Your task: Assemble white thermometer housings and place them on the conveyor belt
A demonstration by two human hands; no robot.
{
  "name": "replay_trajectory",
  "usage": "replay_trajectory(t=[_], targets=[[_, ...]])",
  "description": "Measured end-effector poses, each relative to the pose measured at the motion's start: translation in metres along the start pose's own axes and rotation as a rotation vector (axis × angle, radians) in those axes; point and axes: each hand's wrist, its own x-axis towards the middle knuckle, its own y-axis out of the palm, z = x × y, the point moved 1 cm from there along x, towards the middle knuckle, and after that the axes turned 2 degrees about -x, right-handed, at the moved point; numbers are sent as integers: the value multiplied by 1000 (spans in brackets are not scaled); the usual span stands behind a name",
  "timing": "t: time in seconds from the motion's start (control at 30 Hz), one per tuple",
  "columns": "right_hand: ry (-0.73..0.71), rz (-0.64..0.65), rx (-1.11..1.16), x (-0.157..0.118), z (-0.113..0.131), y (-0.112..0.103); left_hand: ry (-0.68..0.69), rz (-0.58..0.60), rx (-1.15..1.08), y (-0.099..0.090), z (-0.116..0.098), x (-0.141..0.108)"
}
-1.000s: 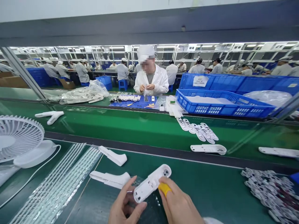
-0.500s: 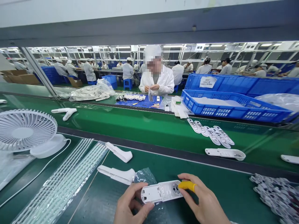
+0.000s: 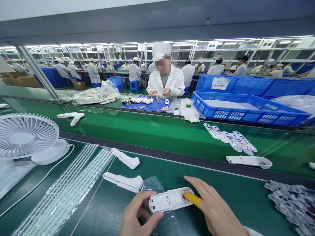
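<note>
My left hand (image 3: 141, 214) grips the left end of a white plastic housing (image 3: 162, 202), thumb below and fingers above. The housing is long with rounded ends, its hollow inside facing up. My right hand (image 3: 216, 206) is open over its right end. The index finger, in a yellow finger cot (image 3: 193, 198), presses on a round dark part in the recess there; the fingertip partly covers it. Under the housing lies a clear plastic bag (image 3: 154, 185). Two white handle-shaped shells (image 3: 128, 183) rest just beyond my left hand.
A white fan (image 3: 27, 137) with a cable stands left, beside bagged long strips (image 3: 71, 186). Small white parts (image 3: 290, 203) are heaped right. Across the green belt (image 3: 147, 131), carrying several white pieces, a person in white (image 3: 166, 78) sits near a blue crate (image 3: 246, 108).
My right index finger has swung onto the round part, and the other fingers have straightened. White pieces on the belt have shifted right. The person opposite has parted their hands.
</note>
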Motion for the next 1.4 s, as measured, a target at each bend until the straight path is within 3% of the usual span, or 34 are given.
replay_trajectory(t=[0.17, 0.47, 0.53, 0.7, 0.87, 1.17, 1.4], targets=[[87, -2, 105, -10, -6, 10, 6, -8, -1, -1, 1, 1], [46, 153, 78, -3, -3, -2, 53, 11, 28, 0, 0, 2], [61, 125, 87, -7, -6, 2, 57, 8, 19, 0, 1, 2], [137, -94, 244, -13, -8, 8, 43, -7, -13, 0, 1, 1], [96, -162, 303, -7, 0, 5, 54, -23, -24, 0, 0, 1], [309, -143, 517, -19, -2, 36, 53, 19, -7, -2, 4, 5], [292, -71, 479, -21, -4, 27, 52, 0, -30, 1, 3, 4]])
